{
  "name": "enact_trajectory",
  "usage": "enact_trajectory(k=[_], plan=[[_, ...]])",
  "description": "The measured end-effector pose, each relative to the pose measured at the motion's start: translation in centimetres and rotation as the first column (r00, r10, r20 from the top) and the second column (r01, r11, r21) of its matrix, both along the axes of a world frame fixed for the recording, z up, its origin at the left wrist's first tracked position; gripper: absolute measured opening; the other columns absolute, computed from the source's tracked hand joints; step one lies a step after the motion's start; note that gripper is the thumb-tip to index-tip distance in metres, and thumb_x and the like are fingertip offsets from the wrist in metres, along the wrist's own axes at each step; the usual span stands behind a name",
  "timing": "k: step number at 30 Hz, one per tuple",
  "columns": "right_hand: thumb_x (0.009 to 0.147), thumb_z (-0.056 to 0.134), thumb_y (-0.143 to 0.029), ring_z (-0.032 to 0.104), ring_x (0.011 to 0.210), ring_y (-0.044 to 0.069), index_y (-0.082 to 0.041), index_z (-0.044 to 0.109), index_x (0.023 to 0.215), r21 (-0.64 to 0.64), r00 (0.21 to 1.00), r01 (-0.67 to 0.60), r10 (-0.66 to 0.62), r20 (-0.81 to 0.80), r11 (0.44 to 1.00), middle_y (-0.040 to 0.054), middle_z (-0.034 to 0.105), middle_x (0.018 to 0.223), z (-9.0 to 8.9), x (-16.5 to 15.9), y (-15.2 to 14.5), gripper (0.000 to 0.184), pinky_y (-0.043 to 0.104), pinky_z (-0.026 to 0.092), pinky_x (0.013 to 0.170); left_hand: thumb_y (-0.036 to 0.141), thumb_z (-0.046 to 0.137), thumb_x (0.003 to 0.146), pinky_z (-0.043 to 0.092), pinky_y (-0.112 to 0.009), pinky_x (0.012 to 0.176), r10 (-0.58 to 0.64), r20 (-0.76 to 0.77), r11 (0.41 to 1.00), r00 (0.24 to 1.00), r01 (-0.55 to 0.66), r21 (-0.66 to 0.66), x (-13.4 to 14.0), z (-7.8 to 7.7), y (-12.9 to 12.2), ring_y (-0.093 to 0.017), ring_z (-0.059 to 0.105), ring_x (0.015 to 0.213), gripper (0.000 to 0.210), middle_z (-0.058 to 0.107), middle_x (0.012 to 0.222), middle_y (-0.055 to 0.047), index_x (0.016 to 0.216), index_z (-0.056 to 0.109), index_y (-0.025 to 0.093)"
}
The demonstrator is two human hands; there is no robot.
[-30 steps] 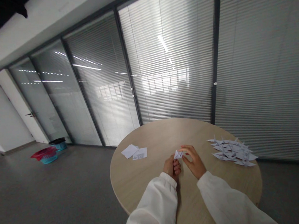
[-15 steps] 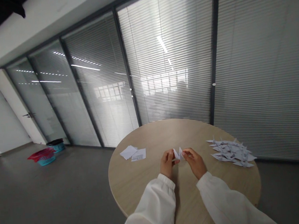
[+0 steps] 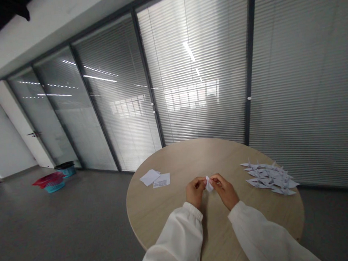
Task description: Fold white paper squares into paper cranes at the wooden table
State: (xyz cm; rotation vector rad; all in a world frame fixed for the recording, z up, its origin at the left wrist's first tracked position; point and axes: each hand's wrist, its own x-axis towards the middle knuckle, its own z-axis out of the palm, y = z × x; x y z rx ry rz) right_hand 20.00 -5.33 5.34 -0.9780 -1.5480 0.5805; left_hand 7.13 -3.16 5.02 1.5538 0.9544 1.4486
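Note:
Between my two hands is a small folded piece of white paper (image 3: 209, 185), narrow at the top and wider below. My left hand (image 3: 196, 191) pinches it from the left with thumb and fingers. From the right, my right hand (image 3: 225, 189) pinches it too, the fingertips of both hands close together near its top. Part of the paper is hidden behind the fingers. To the right lies a pile of folded white paper cranes (image 3: 269, 177). Several flat white paper sheets (image 3: 150, 177) lie on the left, one with printed text.
The round wooden table (image 3: 202, 152) stands before a glass partition with blinds (image 3: 199, 64). On the floor at left are a blue bin with a red bag (image 3: 50, 182) and another with a black bag (image 3: 66, 168), near a white door (image 3: 22, 122).
The paper's two points, spread in a V shape before, are now brought together into one peak. My hands have moved closer to each other.

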Motion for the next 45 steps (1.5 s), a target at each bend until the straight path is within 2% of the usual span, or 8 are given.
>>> enact_trajectory(k=[5,12,17,22,27,37,40,45], plan=[[0.079,0.046,-0.043,0.058,0.070,0.016,-0.020,0.057,0.079,0.020,0.999,0.033,-0.032,-0.005,0.999,0.0023,0.063,0.074,-0.3,0.2,0.6,0.025,0.026,0.045,0.066,0.039,0.053,0.075,0.044,-0.025,0.064,0.007,-0.100,0.999,0.995,-0.003,0.041,0.4,0.0,-0.5,-0.015,0.057,0.072,0.031,0.065,0.081,-0.008,0.089,0.065,0.014],[0.074,0.053,-0.045,0.059,0.072,0.018,-0.019,0.058,0.077,-0.024,0.995,0.008,-0.010,-0.099,1.000,0.0038,0.064,0.075,-0.8,0.8,1.3,0.027,0.028,0.045,0.067,0.029,0.065,0.065,0.045,-0.028,0.073,-0.009,-0.136,0.997,0.991,0.019,0.075,0.2,-0.8,-0.5,-0.019,0.056,0.087,0.034,0.062,0.095,-0.007,0.098,0.062,0.020],[0.068,0.061,-0.041,0.059,0.074,0.019,-0.018,0.058,0.084,-0.064,0.985,0.003,-0.015,-0.174,0.998,0.0043,0.063,0.077,-0.6,0.7,1.2,0.028,0.029,0.046,0.067,0.025,0.065,0.065,0.044,-0.030,0.075,-0.019,-0.051,0.998,0.999,0.022,0.056,-0.1,-0.7,0.0,-0.019,0.057,0.084,0.027,0.063,0.091,-0.008,0.091,0.066,0.019],[0.066,0.062,-0.039,0.059,0.078,0.019,-0.018,0.060,0.091,-0.112,0.971,-0.080,0.052,-0.232,0.991,0.0058,0.063,0.083,-0.4,0.9,1.2,0.033,0.029,0.046,0.067,0.025,0.071,0.057,0.047,-0.029,0.067,-0.141,0.148,0.985,0.979,0.154,-0.076,0.0,-0.4,-0.1,-0.018,0.059,0.074,0.038,0.065,0.084,-0.008,0.093,0.063,0.015],[0.066,0.063,-0.040,0.058,0.082,0.021,-0.018,0.063,0.095,-0.146,0.935,-0.182,0.125,-0.333,0.972,0.0065,0.065,0.089,-0.6,1.4,1.5,0.036,0.032,0.046,0.072,0.020,0.078,0.049,0.048,-0.030,0.062,-0.254,0.362,0.899,0.897,0.357,-0.253,0.0,-0.2,-0.3,-0.015,0.059,0.063,0.065,0.063,0.073,-0.003,0.107,0.049,0.016],[0.065,0.067,-0.036,0.060,0.075,0.019,-0.018,0.069,0.079,-0.136,0.799,-0.451,0.331,-0.502,0.882,0.0050,0.068,0.078,-0.4,1.2,1.0,0.023,0.033,0.045,0.075,0.024,0.074,0.058,0.046,-0.018,0.054,-0.321,0.512,0.766,0.797,0.536,-0.354,0.0,0.0,-1.1,-0.007,0.056,0.056,0.041,0.060,0.067,-0.001,0.094,0.057,0.014],[0.066,0.066,-0.036,0.060,0.073,0.019,-0.017,0.069,0.079,-0.149,0.805,-0.452,0.330,-0.493,0.879,0.0048,0.068,0.075,-0.5,1.1,0.9,0.023,0.032,0.046,0.072,0.025,0.074,0.057,0.047,-0.021,0.057,-0.315,0.472,0.780,0.824,0.508,-0.366,0.0,-0.2,-1.0,-0.010,0.058,0.060,0.044,0.063,0.071,-0.002,0.095,0.056,0.014],[0.063,0.066,-0.042,0.060,0.074,0.021,-0.016,0.068,0.085,-0.221,0.872,-0.344,0.223,-0.437,0.913,0.0072,0.068,0.081,-0.8,1.1,1.3,0.035,0.032,0.047,0.068,0.029,0.077,0.051,0.048,-0.026,0.057,-0.223,0.342,0.870,0.913,0.345,-0.351,-0.2,-0.4,-0.4,-0.016,0.062,0.062,0.052,0.066,0.069,-0.005,0.094,0.053,0.013]])
